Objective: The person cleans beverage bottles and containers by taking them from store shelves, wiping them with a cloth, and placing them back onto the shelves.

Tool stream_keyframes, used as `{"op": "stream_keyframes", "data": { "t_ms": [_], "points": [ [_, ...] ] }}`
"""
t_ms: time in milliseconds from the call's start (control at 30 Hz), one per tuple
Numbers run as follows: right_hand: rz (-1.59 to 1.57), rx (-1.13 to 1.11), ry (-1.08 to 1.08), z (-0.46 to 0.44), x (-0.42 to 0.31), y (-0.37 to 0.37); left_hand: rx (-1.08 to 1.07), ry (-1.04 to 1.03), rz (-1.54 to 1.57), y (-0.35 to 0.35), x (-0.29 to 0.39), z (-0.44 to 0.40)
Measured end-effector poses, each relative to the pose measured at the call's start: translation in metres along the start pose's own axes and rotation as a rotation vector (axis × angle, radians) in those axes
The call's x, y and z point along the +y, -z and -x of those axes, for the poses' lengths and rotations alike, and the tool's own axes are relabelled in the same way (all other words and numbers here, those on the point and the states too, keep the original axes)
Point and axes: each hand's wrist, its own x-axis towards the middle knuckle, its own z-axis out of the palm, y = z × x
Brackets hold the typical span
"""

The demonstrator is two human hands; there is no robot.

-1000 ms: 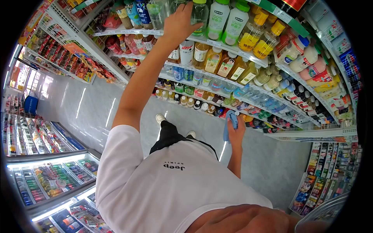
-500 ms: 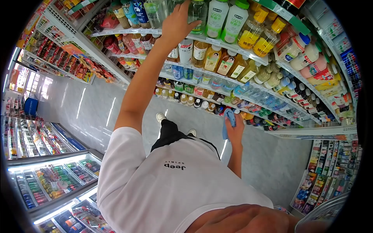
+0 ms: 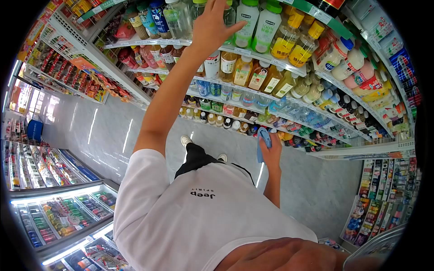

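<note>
My left hand (image 3: 213, 29) is raised to the upper shelf, fingers apart, its thumb pointing right across the front of a green-capped bottle with a white label (image 3: 247, 22). No object shows in its grasp, though the fingertips run to the top edge of the view. Behind the hand, clear green-capped bottles (image 3: 230, 17) are partly covered; whether the fingers touch them I cannot tell. Low on the right, my right hand (image 3: 272, 151) is closed around a blue cloth (image 3: 261, 147) that hangs down from it.
Yellow-capped bottles (image 3: 304, 47) stand to the right on the same shelf. Rows of drinks (image 3: 244, 70) fill the lower shelves. A white mesh shelf end (image 3: 86, 43) juts out at left. Lit chillers (image 3: 63, 212) stand at lower left. Grey floor (image 3: 149, 122) lies below.
My left hand has shifted slightly right along the bottles, its thumb now in front of the white-labelled one. The right hand still grips the cloth; the view has moved a little.
</note>
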Motion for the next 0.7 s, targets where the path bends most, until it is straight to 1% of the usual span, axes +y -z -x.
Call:
{"op": "stream_keyframes", "data": {
  "t_ms": [67,167,267,367,467,567,667,700],
  "points": [
    [-0.003,-0.008,-0.007,-0.003,-0.004,0.001,-0.001,-0.041,0.005,-0.007,0.000,-0.005],
    [-0.012,-0.002,-0.019,-0.004,-0.008,0.001,-0.223,0.149,-0.064,0.002,0.017,-0.018],
    [-0.006,0.006,-0.012,0.000,-0.014,0.001,-0.180,0.011,-0.004,-0.015,0.009,-0.019],
    [0.002,0.006,-0.003,0.005,-0.013,-0.001,-0.395,0.144,-0.073,-0.007,0.024,-0.034],
    [-0.015,-0.003,-0.018,0.006,-0.013,-0.005,-0.452,0.236,-0.013,-0.006,0.031,-0.039],
    [-0.034,-0.011,-0.053,0.010,-0.018,-0.008,-0.245,0.068,0.027,-0.023,0.013,-0.024],
    [-0.031,-0.028,-0.054,0.011,-0.017,-0.011,-0.233,0.155,0.103,-0.012,0.018,-0.016],
    [-0.016,-0.040,-0.054,0.011,-0.016,-0.012,-0.157,0.085,0.110,-0.013,0.016,-0.014]
  ]
}}
